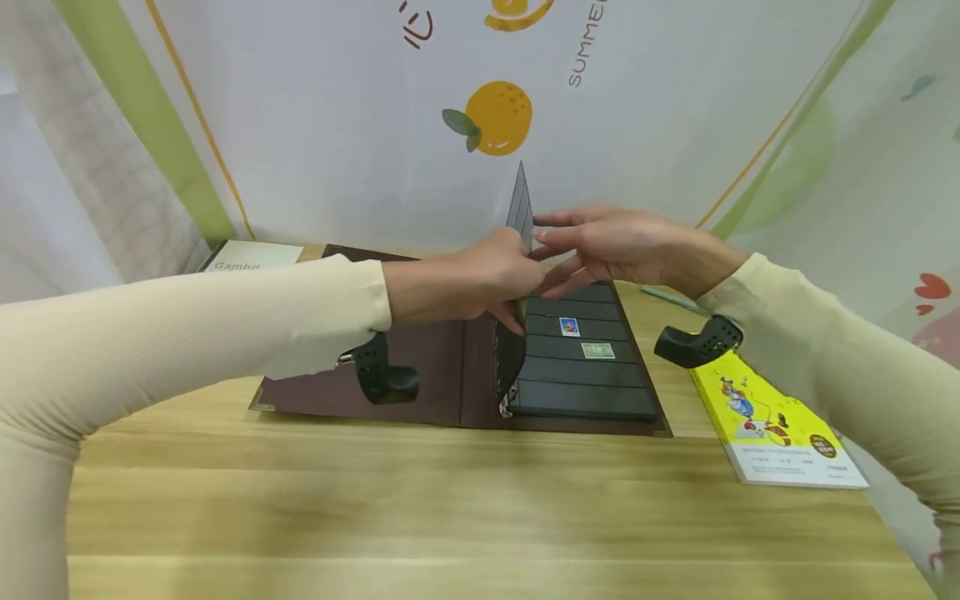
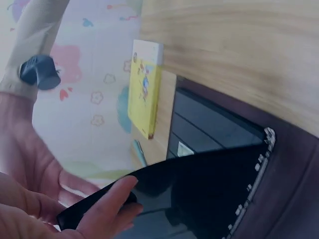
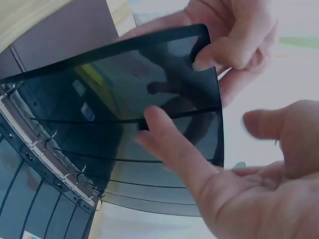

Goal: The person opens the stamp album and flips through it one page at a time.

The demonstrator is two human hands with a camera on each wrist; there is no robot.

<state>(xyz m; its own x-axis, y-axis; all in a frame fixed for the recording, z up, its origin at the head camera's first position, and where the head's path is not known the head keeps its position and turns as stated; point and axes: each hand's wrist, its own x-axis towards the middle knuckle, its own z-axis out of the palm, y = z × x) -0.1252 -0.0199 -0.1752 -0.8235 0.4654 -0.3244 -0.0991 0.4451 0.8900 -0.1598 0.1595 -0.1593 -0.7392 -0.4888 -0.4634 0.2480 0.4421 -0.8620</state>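
Note:
A ring-bound stamp album (image 1: pixel 423 354) with a dark brown cover lies opened out on the table. My left hand (image 1: pixel 487 271) pinches the outer edge of one black stockbook page (image 3: pixel 134 149), which stands raised and bent above the rings (image 3: pixel 82 174). My right hand (image 1: pixel 626 246) is on the other side of that page, fingers stretched out at its surface and thumb held apart. On the page lying underneath, a blue stamp (image 1: pixel 569 327) and a green stamp (image 1: pixel 598 351) sit in the strips.
A yellow book (image 1: pixel 765 417) lies right of the album, and a pale green pen (image 1: pixel 671 297) is behind it. At the back left, a white booklet (image 1: pixel 255 254) is partly covered by my sleeve. A printed curtain (image 1: pixel 360 125) hangs behind the wooden table (image 1: pixel 450 500).

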